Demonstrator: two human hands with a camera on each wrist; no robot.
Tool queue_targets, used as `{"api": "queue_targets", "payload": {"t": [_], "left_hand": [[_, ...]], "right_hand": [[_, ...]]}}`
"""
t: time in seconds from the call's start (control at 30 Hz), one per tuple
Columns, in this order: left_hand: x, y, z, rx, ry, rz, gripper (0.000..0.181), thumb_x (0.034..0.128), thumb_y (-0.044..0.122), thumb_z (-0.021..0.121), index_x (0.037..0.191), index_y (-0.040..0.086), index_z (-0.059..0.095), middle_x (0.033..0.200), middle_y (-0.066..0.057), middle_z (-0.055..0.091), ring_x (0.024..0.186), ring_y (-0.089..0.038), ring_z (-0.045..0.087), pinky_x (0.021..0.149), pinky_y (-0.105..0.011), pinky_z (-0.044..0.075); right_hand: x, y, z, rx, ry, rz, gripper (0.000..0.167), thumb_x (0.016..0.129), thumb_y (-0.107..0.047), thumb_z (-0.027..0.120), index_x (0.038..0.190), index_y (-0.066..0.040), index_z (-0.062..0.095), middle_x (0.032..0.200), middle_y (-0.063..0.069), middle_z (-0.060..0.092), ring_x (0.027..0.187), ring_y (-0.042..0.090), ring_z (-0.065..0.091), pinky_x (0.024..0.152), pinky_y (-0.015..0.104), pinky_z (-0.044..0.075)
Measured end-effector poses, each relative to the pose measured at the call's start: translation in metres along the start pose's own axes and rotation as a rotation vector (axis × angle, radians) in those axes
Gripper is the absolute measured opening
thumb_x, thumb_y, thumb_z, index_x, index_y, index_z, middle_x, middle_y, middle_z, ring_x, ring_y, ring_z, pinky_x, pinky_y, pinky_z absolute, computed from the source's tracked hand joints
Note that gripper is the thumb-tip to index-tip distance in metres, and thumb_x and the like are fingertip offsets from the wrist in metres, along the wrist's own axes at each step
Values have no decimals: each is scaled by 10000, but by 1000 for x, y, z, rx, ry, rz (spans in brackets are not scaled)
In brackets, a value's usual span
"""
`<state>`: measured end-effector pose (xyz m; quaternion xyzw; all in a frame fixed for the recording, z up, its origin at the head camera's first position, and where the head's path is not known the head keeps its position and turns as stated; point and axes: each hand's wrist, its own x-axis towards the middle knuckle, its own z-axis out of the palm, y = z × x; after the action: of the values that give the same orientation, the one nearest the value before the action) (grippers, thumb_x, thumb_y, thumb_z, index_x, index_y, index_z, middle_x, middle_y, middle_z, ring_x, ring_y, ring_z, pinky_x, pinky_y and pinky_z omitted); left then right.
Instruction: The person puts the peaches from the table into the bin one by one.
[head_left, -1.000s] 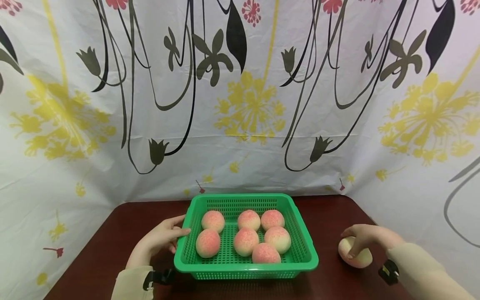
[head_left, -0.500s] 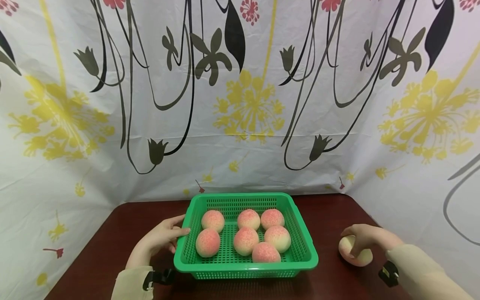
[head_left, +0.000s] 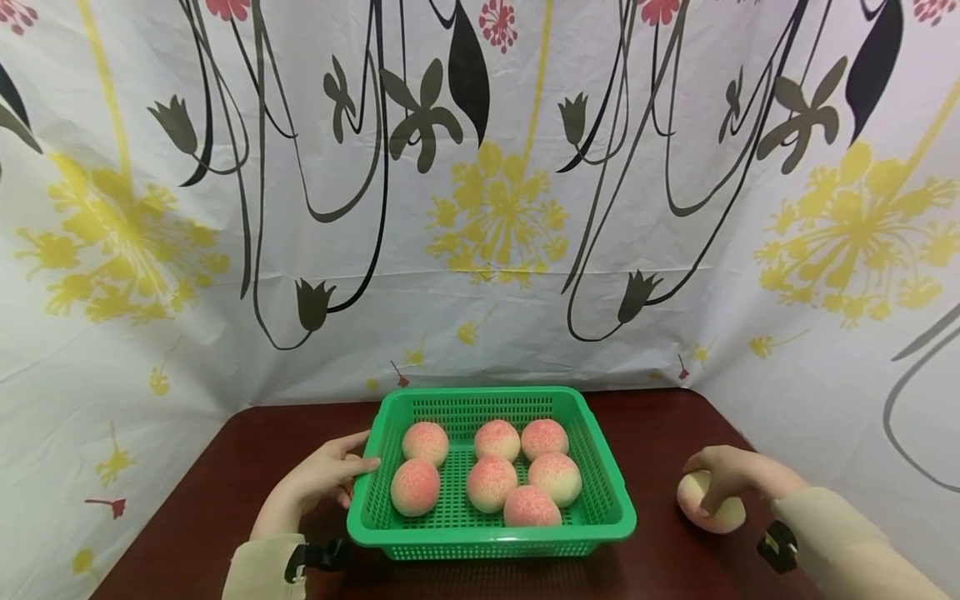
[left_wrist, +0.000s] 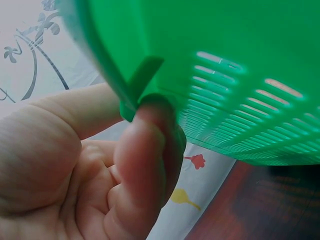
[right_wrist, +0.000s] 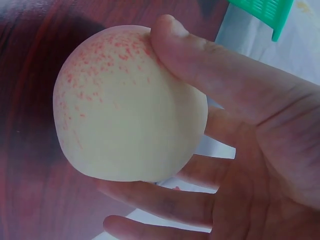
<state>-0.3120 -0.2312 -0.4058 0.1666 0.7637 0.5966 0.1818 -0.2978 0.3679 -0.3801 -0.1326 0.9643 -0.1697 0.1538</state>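
Note:
A green plastic basket (head_left: 491,534) with slotted walls sits mid-table, several pink and cream peaches (head_left: 492,483) inside it. At its left side my left hand (head_left: 322,473) grips the rim, thumb on top. The left wrist view has the curled fingers (left_wrist: 145,165) under the rim, against the outer wall. Off to the right of the basket, my right hand (head_left: 731,477) holds one more peach (head_left: 708,510) at the table surface. Close up in the right wrist view, that peach (right_wrist: 125,115) is mostly cream with red specks, between thumb and fingers.
The dark red-brown table (head_left: 652,442) has a rounded far edge. Behind it and along both sides hangs a white curtain (head_left: 480,333) printed with flowers. Each wrist wears a black strap, with the left strap (head_left: 318,555) near the basket's front corner.

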Motion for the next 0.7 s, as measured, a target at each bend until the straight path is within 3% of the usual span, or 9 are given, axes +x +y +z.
{"api": "queue_targets", "payload": {"t": [0.43, 0.7], "left_hand": [[1, 0, 0, -5, -5, 6, 718, 990, 160, 571, 1535, -28, 143, 744, -99, 663, 472, -100, 570, 466, -252, 514], [0, 1, 1, -4, -1, 1, 713, 991, 157, 567, 1532, -36, 146, 750, -98, 663, 460, -94, 558, 460, -244, 506]], "right_hand": [[0, -34, -41, -64, 65, -32, 516, 670, -138, 837, 1124, 29, 660, 1013, 112, 610, 821, 233, 541, 631, 383, 481], [10, -85, -84, -137, 76, -133, 529, 679, -154, 827, 1134, 48, 648, 978, 100, 606, 811, 221, 547, 643, 344, 490]]}}
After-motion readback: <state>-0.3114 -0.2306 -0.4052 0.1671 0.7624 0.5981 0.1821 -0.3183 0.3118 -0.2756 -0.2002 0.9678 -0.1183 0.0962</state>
